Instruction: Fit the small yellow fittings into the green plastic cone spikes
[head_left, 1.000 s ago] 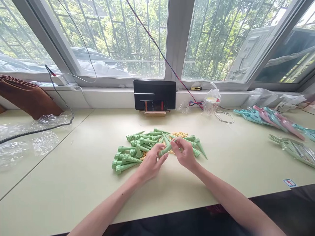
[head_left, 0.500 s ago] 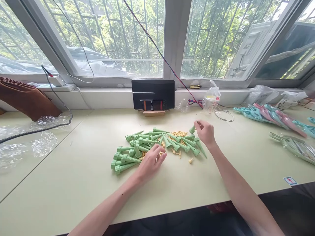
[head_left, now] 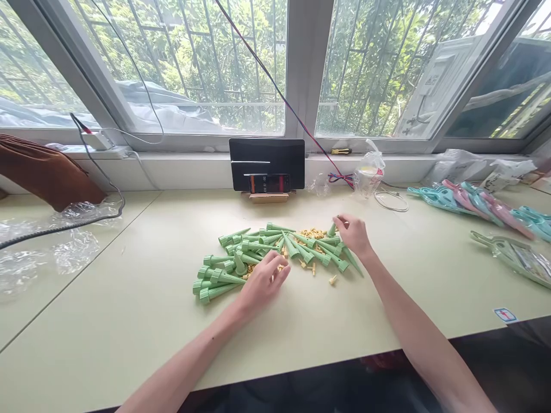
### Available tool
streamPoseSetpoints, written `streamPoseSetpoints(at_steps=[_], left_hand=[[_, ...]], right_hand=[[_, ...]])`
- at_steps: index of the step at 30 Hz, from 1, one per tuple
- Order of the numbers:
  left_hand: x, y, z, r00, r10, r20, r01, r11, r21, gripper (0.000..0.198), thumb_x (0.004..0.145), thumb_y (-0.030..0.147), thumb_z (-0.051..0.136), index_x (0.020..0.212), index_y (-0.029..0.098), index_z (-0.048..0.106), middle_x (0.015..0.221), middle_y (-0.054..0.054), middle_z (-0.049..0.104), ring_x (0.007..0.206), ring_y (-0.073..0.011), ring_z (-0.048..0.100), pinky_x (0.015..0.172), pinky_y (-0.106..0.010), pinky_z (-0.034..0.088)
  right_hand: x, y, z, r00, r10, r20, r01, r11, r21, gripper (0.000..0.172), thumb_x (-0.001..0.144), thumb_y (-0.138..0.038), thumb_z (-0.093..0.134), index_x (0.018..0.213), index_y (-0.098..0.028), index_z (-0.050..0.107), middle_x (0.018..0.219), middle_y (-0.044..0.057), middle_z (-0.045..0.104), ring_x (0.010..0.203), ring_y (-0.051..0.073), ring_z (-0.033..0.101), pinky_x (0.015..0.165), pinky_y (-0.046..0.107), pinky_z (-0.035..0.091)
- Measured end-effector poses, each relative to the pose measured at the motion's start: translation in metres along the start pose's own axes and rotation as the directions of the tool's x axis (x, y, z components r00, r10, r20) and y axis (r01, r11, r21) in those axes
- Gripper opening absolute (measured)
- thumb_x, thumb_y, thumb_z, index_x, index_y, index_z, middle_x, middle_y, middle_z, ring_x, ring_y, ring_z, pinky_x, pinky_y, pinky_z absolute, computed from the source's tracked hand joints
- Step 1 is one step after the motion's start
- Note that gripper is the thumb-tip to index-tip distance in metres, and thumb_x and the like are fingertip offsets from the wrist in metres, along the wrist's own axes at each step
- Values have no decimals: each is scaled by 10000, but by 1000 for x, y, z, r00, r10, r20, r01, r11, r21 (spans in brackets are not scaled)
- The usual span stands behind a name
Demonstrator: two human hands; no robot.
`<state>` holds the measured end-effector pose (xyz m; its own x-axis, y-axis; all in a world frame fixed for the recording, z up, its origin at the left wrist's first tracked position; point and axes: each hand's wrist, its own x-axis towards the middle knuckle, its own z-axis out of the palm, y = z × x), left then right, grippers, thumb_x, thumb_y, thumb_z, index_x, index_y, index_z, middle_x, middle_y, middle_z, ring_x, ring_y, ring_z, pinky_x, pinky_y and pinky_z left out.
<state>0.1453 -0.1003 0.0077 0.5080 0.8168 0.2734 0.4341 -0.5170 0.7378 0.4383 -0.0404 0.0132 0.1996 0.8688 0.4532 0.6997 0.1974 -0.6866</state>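
Observation:
A pile of green plastic cone-shaped spikes point(head_left: 219, 277) with ribbed collars lies on the table, most on their sides. Small yellow plug-like pieces point(head_left: 313, 234) are scattered among them. At the pile's right end, my right hand point(head_left: 352, 232) pinches the tip of a green spike point(head_left: 331, 230) that stands with its wide end down. Whether that spike touches the pile I cannot tell. My left hand point(head_left: 264, 280) rests at the pile's front edge over some yellow pieces, fingers loosely bent and the thumb apart from them. A single yellow piece point(head_left: 333, 280) lies in front, away from the rest.
A phone point(head_left: 270, 183) leans on a black tablet point(head_left: 267, 163) by the windowsill. Behind the right hand are a bagged cup point(head_left: 369, 176) and a coiled white cable point(head_left: 391, 202). Blue and pink plastic items point(head_left: 473, 201) lie right; a brown bag point(head_left: 47, 175) and clear wrap point(head_left: 73, 252) left.
My right hand has moved slightly left and down with the green spike, closer to the pile's right end. The left hand stays almost where it was.

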Motion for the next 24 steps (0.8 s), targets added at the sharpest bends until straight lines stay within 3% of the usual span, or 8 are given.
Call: streamPoseSetpoints(at_steps=[14,18,21,24], left_hand=[[2,-1,-1,1000,13,-12,-13,1000,12,280,1004,372,395,892,189,573,934,-31,539,652,-107,538,621,-245,448],[3,0,-1,1000,9,-20,-9,1000,11,272,997,361,413,874,187,582,918,-27,541,646,-107,524,616,-247,439],[3,1,-2,999,14,-32,-14,1000,13,297,993,340,424,794,177,571,910,-32,542,650,-107,501,607,-245,428],[3,1,-3,999,29,-35,-28,1000,12,339,983,317,446,689,167,524,894,-36,544,638,-101,473,591,-244,412]], right_hand=[[-3,-7,1,1000,-10,-6,10,1000,-18,324,888,-446,521,755,-170,626,742,62,698,533,155,587,613,285,457],[-4,-9,0,999,17,-35,-17,1000,1,343,878,-476,556,948,-154,648,721,39,675,506,147,567,604,287,463],[-6,-15,-3,991,11,-136,-12,1000,-8,471,872,-513,571,1154,-137,588,727,19,658,496,143,553,627,298,473],[-8,-25,-6,973,-41,-228,30,998,-53,513,879,-523,570,1219,-140,547,728,-1,626,515,143,543,648,301,473]])
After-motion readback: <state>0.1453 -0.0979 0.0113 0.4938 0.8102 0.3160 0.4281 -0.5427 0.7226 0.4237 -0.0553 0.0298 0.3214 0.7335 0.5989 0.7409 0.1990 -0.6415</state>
